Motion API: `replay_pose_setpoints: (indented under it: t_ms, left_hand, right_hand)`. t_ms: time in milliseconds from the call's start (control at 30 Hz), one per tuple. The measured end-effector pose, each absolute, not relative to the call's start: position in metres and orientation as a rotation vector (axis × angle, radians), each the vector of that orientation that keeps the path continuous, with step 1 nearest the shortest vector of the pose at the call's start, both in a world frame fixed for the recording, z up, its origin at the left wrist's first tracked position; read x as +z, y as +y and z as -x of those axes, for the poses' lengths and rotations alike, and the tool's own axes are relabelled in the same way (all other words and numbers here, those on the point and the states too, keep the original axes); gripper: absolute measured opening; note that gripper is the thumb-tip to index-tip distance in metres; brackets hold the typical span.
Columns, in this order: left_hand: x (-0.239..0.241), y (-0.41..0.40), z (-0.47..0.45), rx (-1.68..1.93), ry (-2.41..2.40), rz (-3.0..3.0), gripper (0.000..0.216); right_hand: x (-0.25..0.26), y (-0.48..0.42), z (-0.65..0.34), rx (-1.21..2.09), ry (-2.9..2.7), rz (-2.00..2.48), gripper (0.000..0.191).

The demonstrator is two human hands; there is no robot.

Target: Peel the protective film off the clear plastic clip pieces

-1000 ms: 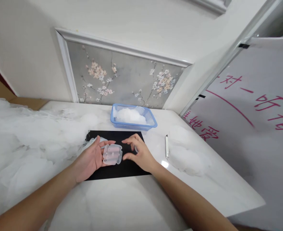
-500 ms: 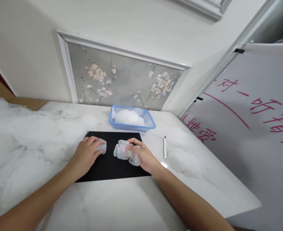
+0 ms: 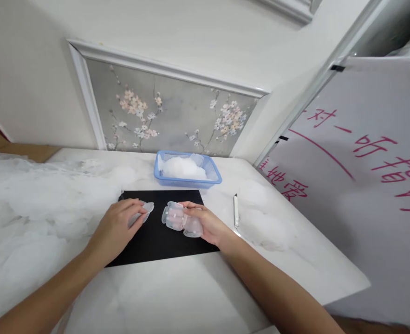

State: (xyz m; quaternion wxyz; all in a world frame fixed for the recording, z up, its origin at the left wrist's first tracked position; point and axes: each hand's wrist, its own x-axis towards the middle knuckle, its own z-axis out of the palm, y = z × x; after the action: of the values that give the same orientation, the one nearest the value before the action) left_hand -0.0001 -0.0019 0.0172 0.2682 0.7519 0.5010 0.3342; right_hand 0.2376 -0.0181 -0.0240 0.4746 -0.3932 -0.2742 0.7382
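Note:
My right hand (image 3: pixel 206 224) is closed around a small translucent plastic case (image 3: pixel 174 217) with pale pink pieces inside, holding it just above a black mat (image 3: pixel 163 241). A second clear piece (image 3: pixel 192 227) sits under the same fingers. My left hand (image 3: pixel 116 227) rests palm down at the mat's left edge, its fingers pinching another small clear plastic piece (image 3: pixel 145 208).
A blue basket (image 3: pixel 211 175) with white fluffy filling stands behind the mat. White fluffy filling (image 3: pixel 27 208) covers the table's left side, and smaller clumps (image 3: pixel 263 222) lie on the right. A thin white pen-like tool (image 3: pixel 236 209) lies right of the mat. A whiteboard (image 3: pixel 358 185) with pink writing leans at right.
The plastic case passed from my left palm to my right hand. My left hand turned palm down and took hold of a clear piece at the mat's left edge.

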Motion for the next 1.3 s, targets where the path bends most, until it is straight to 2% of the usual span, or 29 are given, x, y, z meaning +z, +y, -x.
replay_pose_setpoints:
  t_ms: [133,333,467,567,700,800,833,900,933,1000,1133,1200,1300]
  left_hand:
    - [0.024,-0.01,-0.004,0.93,1.371,-1.847,0.02]
    - [0.024,-0.011,-0.01,0.904,1.225,-1.277,0.032]
    - [0.02,-0.01,-0.01,0.828,1.053,-0.946,0.026]
    - [0.019,-0.008,-0.01,0.77,0.988,-0.852,0.024]
    - [0.022,-0.008,-0.01,0.741,0.931,-0.784,0.028]
    - [0.024,-0.01,-0.012,0.736,0.902,-0.778,0.028]
    - [0.024,-0.011,-0.013,0.733,0.898,-0.789,0.029]
    - [0.023,-0.012,-0.014,0.716,0.912,-0.844,0.035]
    - [0.022,-0.012,-0.014,0.719,0.939,-0.908,0.039]
    - [0.018,-0.01,-0.011,0.761,1.047,-1.138,0.045]
    - [0.005,0.004,0.005,0.869,1.279,-1.822,0.032]
    - [-0.001,0.011,0.014,0.828,1.299,-1.949,0.031]
    - [-0.006,0.017,0.019,0.759,1.287,-1.934,0.041]
  right_hand:
    - [-0.025,-0.017,-0.237,1.769,-0.682,0.983,0.036]
    - [-0.026,-0.017,-0.237,1.739,-0.721,1.004,0.037]
    - [-0.029,-0.015,-0.238,1.649,-0.729,1.022,0.029]
    - [-0.029,-0.015,-0.24,1.457,-0.825,1.01,0.017]
    - [-0.026,-0.02,-0.24,1.053,-1.343,1.168,0.025]
    - [-0.026,-0.027,-0.232,0.699,-1.855,1.132,0.042]
    - [-0.027,-0.029,-0.228,0.607,-1.977,1.086,0.042]
    - [-0.027,-0.033,-0.22,0.542,-2.085,1.006,0.026]
    - [-0.027,-0.035,-0.217,0.581,-2.06,0.993,0.019]
    - [-0.027,-0.035,-0.214,0.794,-1.86,1.045,0.017]
    - [-0.026,-0.029,-0.223,1.366,-1.318,1.169,0.022]
    - [-0.027,-0.025,-0.23,1.545,-1.165,1.141,0.026]
    - [-0.028,-0.019,-0.238,1.656,-1.074,1.134,0.03]
